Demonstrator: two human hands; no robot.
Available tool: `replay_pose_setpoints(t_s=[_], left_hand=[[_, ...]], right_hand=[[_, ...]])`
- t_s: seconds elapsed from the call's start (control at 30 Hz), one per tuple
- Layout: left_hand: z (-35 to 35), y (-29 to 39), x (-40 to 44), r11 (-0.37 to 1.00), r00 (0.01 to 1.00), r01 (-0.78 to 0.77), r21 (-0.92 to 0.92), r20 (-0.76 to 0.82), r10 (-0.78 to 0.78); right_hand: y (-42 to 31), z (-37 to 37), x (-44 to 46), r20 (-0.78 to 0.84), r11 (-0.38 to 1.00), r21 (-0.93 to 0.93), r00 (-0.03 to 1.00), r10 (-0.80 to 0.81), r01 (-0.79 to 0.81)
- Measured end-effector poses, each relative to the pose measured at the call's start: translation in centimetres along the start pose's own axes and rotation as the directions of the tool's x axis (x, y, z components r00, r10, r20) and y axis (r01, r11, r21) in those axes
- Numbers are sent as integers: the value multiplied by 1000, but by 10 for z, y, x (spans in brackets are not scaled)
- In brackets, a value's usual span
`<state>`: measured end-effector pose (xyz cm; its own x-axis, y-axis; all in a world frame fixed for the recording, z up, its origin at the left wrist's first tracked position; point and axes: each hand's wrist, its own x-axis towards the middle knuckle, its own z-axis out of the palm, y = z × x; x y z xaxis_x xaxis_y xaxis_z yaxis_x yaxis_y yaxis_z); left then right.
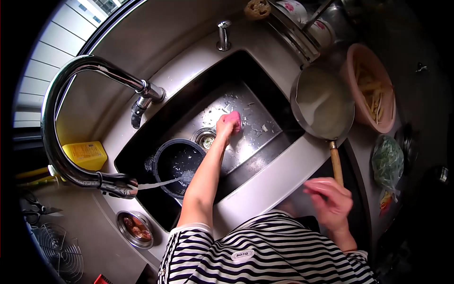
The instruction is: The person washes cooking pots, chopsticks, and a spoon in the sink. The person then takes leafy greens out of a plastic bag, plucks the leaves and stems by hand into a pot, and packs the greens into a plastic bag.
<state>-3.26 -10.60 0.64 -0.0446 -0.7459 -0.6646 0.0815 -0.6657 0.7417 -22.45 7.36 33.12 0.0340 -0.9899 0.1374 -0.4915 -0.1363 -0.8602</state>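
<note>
My left hand (226, 128) is closed round a pink cloth (235, 121) down in the sink (257, 146), just beside the drain (206, 139). Scraps of food lie scattered over the metal bottom around it. Below the drain, a dark round pot (177, 163) takes the water running from the faucet (118, 183). My right hand (331, 201) is raised in front of the counter with its fingers curled apart, and nothing shows in it. Close above it is the wooden handle of a pan (321, 102) that holds whitish liquid.
A pink basin (350, 71) of pale strips stands at the right, near a green plastic bag (387, 161). At the left are a yellow bottle (87, 155), scissors (40, 209), a wire rack (59, 248) and a metal bowl of dark red food (120, 227).
</note>
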Motion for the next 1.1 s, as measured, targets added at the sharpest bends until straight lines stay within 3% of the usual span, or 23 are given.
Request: replay_pose_setpoints(t_s=[0.07,0.13,0.2,0.27,0.33,0.4,0.43,0.53,0.57,0.6,0.7,0.73,0.77,0.8,0.87,0.97,1.1], left_hand=[[-38,-8,-23,902,947,86,-424,316,59],[-65,18,-89,719,948,169,-674,311,68],[-104,27,-141,633,954,50,-772,224,198],[-142,24,-182,547,935,-79,-833,128,330],[-180,1,-208,645,932,-298,-704,-67,357],[-190,10,-212,569,912,-332,-753,-102,398],[-193,14,-214,527,903,-344,-777,-119,414],[-201,22,-215,384,876,-369,-846,-179,448],[-204,22,-215,329,869,-373,-867,-203,451],[-217,14,-203,383,852,-416,-825,-205,482],[-202,0,-168,750,753,-626,-215,-415,510],[-203,-4,-161,769,757,-622,-149,-365,541],[-204,-8,-153,780,759,-621,-82,-314,571],[-192,-5,-155,733,786,-617,-286,-265,558],[-169,0,-158,569,833,-492,-659,-165,528],[-152,-8,-144,426,804,-416,-803,-106,586],[-130,-10,-125,334,830,-248,-910,-22,557]], right_hand=[[13,49,18,132,992,118,991,30,-46],[35,106,29,282,933,301,953,110,-197],[39,161,42,298,993,97,950,-96,70],[30,213,49,426,977,80,880,-211,196],[18,264,42,455,923,192,803,-384,333],[17,317,33,459,832,201,701,-546,516],[14,341,32,381,811,191,720,-580,553],[6,361,55,327,710,191,638,-697,677],[10,381,57,35,664,224,675,-737,713],[8,376,65,161,695,222,677,-718,684],[13,368,81,273,620,122,574,-772,775],[16,364,85,326,582,15,547,-771,813],[16,363,87,308,605,-69,594,-743,793],[20,354,90,329,592,-132,598,-730,795],[34,361,90,268,709,-42,691,-671,704],[44,344,88,295,766,-96,754,-588,635],[62,321,90,263,809,-147,811,-523,569]])
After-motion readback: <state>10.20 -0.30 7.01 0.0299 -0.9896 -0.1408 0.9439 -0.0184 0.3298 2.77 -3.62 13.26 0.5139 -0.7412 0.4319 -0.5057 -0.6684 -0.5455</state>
